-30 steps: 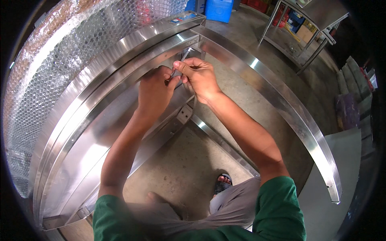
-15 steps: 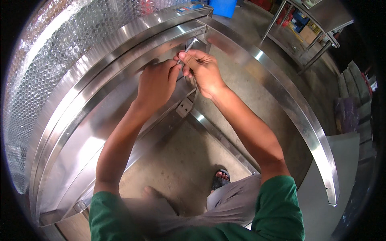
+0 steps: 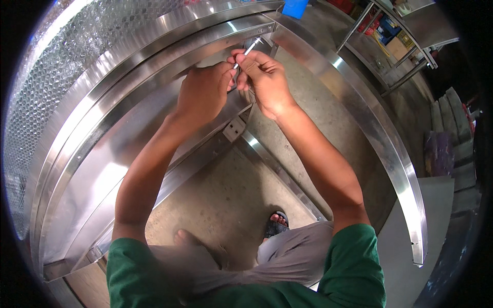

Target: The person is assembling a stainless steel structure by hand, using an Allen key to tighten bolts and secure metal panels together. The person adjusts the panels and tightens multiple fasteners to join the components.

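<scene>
Between both hands, above the steel frame (image 3: 154,149): thin metal rod (image 3: 248,50), pinched by right hand (image 3: 267,82) fingertips; left hand (image 3: 203,95) closed beside it, touching. Probably light, stiff, slippery; grip near lower end.

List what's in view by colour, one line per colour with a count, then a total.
Silver: 4 (thin metal rod, steel frame, small bracket, bubble wrap sheet)
Blue: 1 (blue bin)
Green: 1 (green shirt)
Black: 1 (sandal)
Total: 7
</scene>
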Available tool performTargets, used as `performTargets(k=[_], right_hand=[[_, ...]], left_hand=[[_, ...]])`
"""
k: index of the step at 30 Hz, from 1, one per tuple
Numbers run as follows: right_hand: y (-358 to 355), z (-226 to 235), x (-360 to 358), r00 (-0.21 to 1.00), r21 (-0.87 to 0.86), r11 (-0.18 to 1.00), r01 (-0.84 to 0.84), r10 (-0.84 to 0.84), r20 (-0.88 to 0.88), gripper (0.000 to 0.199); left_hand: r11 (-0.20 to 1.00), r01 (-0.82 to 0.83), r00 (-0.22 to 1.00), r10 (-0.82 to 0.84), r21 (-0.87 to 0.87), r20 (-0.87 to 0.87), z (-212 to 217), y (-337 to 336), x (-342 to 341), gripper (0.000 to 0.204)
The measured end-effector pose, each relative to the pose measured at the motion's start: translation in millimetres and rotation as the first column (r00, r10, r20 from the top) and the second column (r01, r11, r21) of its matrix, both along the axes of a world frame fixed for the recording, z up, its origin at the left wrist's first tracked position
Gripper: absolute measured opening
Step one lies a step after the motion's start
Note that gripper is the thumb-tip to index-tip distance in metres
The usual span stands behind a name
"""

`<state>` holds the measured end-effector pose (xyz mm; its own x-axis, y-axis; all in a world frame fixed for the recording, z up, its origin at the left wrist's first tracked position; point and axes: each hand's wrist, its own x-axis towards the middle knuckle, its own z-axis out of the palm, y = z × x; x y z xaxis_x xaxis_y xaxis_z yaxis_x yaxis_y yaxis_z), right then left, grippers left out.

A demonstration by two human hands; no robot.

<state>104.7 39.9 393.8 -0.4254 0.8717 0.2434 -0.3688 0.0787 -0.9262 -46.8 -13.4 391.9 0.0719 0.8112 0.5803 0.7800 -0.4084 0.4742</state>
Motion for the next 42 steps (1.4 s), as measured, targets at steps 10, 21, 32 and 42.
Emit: performTargets(k=[10, 21, 32, 42], right_hand=[[-0.9, -0.2, -4.5, 0.989, -0.022, 0.992, 0.126, -0.124, 0.079, 0.026], [-0.9, -0.7, 5.8, 0.999, -0.011, 1.000, 0.002, -0.001, 0.035, 0.025], [-0.7, 2.0, -7.8, 0.990, -0.057, 0.988, 0.142, -0.142, 0.002, 0.024], [1.1, -0.2, -0.4, 0.992, -0.008, 0.994, 0.107, -0.106, 0.070, 0.030]], left_hand=[[0.987, 0.044, 0.999, -0.043, -0.157, 0.009, 5.3, -2.2, 1.0, 0.022], [0.880, 0.384, 0.806, -0.173, -0.278, 0.566, 1.4, -3.5, -3.9, 0.027], [0.985, 0.032, 0.967, 0.013, -0.170, 0.255, -5.1, 1.4, -4.0, 0.026], [0.942, 0.223, 0.884, -0.087, -0.252, 0.458, -12.1, -1.1, -4.1, 0.026]])
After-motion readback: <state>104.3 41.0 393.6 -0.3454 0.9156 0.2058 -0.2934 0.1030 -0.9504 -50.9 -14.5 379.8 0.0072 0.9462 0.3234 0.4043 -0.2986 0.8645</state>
